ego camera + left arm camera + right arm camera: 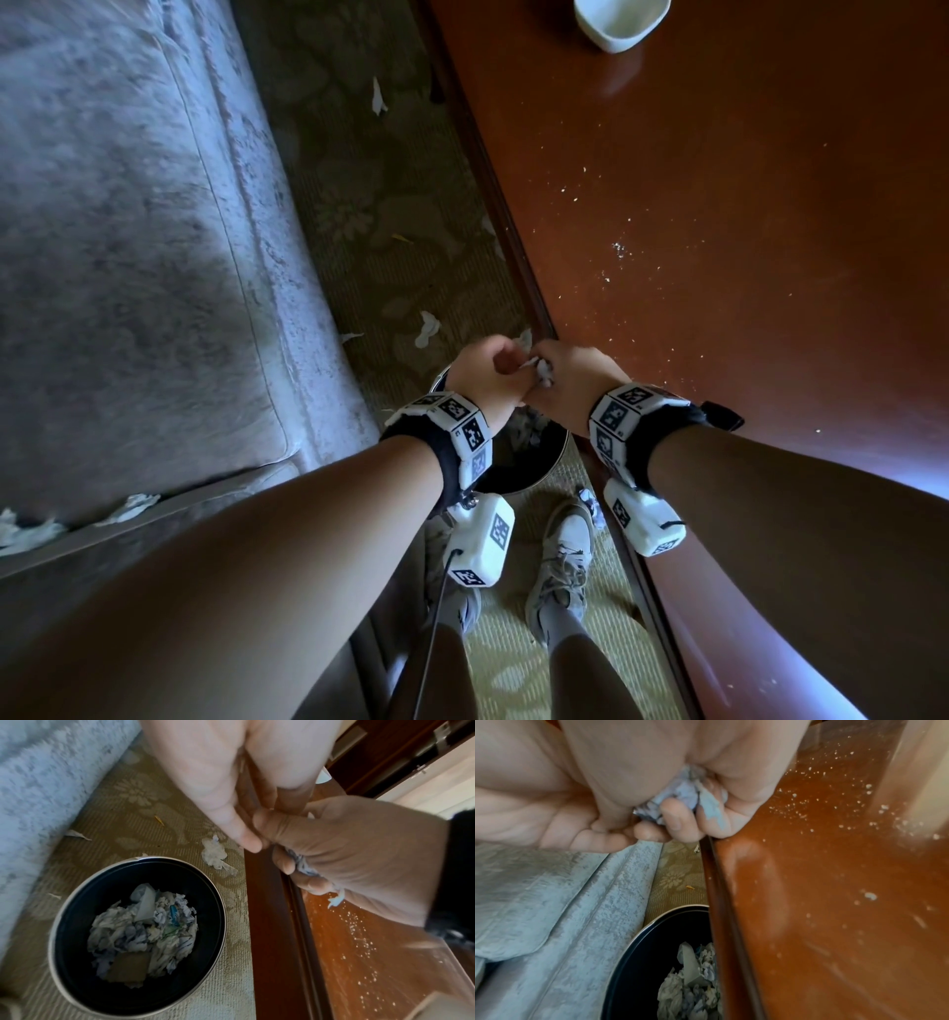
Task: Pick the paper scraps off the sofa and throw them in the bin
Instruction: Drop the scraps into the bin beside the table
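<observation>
Wad (680, 799) of crumpled paper clamped in right hand (570, 380), fingers (677, 821) curled round it, bits poking out below the palm. Left hand (482, 370) pressed up against the right, fingers (649, 833) curled with tips touching the wad from the left; cannot tell whether pinching it or only steadying it.

Directly under the grip: edge of table (719, 231) and far rim of bin (138, 859), not the bin's mouth. Mouth open, below the grip, offset left and back toward the body, under the wrists in the head view; already part full of paper. Judged: needs a short shift left and back before letting go, else likely a drop onto table or carpet (359, 216). Wad roundish, no long axis to mind. Right hand already carrying, so nearer for the drop.

Further out: loose scraps (133, 503) on sofa (128, 231) front edge, well left of the grip and nearer the body, left hand closer to them. More bits (426, 329) on carpet just beyond the grip.
</observation>
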Tool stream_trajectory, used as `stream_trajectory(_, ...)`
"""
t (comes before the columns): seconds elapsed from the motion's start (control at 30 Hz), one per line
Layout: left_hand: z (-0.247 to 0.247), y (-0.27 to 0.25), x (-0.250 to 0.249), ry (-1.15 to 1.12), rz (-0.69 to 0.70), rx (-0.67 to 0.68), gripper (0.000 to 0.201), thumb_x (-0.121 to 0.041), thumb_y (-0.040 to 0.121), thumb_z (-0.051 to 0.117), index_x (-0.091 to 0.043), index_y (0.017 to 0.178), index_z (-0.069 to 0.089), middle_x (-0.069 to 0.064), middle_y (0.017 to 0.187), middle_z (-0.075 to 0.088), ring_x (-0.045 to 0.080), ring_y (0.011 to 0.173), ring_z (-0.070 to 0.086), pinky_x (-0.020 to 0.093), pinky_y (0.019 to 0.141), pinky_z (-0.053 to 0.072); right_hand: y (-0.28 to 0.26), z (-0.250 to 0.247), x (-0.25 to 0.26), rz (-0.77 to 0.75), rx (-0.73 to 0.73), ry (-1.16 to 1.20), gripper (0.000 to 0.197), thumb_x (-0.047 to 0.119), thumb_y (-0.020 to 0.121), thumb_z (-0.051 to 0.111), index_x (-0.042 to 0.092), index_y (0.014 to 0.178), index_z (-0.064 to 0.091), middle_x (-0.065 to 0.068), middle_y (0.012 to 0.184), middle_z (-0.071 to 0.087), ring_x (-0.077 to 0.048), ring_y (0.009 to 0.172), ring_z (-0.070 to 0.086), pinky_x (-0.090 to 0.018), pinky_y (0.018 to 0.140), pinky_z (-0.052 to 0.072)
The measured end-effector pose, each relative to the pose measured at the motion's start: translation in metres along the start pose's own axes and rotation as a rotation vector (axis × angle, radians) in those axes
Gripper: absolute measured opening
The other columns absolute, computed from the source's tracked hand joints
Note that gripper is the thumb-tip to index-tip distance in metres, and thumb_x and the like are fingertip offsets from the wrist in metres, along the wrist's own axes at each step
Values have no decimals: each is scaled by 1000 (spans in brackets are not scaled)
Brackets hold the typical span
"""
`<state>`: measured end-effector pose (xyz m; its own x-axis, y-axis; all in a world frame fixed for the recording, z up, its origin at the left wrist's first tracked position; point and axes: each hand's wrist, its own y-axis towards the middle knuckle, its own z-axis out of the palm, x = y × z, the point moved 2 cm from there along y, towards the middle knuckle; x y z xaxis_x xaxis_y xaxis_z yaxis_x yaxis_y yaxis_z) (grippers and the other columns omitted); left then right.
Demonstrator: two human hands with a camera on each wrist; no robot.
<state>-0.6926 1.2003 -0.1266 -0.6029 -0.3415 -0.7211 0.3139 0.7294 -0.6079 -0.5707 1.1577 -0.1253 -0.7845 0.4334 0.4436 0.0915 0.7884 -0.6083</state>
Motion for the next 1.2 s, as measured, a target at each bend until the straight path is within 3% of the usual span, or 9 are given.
stream_trajectory(0.23,2,4,2,-145,-55,2,5,-5,85,62,-10,85,61,6,77,63,23,75,68,35,64,62,0,3,1,-48,6,-38,29,48,90,52,27,109,53,2,84,65,-20,72,63,-34,62,55)
stream_trajectory(0.37,1,7,2,-158,-97,-17,4,-7,90,60,-9,88,63,12,84,67,26,79,70,37,66,62,0,3,2,-59,4,4,29,47,94,46,27,113,54,6,76,61,-15,65,61,-28,52,48)
stream_trajectory(0.53,-1,8,0,-71,-100,-40,9,-11,97,50,-9,92,57,9,76,66,21,66,68,36,65,62,-1,-3,5,-42,-13,30,27,36,95,46,28,119,55,2,87,65,-17,73,62,-27,56,47)
stream_trajectory(0.7,2,6,0,-103,-157,59,15,-20,97,51,-7,93,56,10,75,65,24,65,66,44,71,61,-1,-2,4,0,-28,23,17,38,91,51,26,102,55,6,74,59,-17,65,60,-27,52,48)
stream_trajectory(0.8,-2,4,0,-48,-135,92,18,-22,98,51,-9,86,56,11,75,66,26,66,69,39,66,61,-1,1,4,7,-6,4,17,40,92,50,25,100,55,5,74,59,-18,66,60,-26,52,46)
stream_trajectory(0.93,-12,3,5,-29,-171,-11,23,-15,98,46,-13,78,57,13,75,68,29,66,72,39,62,61,-2,3,10,-23,22,-28,24,42,95,46,26,110,56,5,81,60,-18,71,60,-25,54,44)
stream_trajectory(1.07,-24,3,11,41,-170,-78,13,-6,94,51,-7,93,63,10,79,70,25,64,73,39,61,61,-5,3,15,-43,37,-42,32,45,94,49,25,118,54,5,86,62,-17,73,60,-25,59,45)
stream_trajectory(1.13,-29,3,11,119,-142,-126,18,-9,94,46,-10,98,64,6,85,69,22,72,71,37,68,60,-7,4,16,-58,39,-25,44,51,90,53,24,124,50,1,94,67,-16,73,60,-25,60,46)
stream_trajectory(1.2,-32,1,9,269,-100,-190,20,-11,94,44,-15,99,63,-2,91,64,15,83,62,29,74,50,-9,6,17,-56,43,-19,54,57,86,56,24,128,46,2,95,66,-13,70,57,-22,56,43)
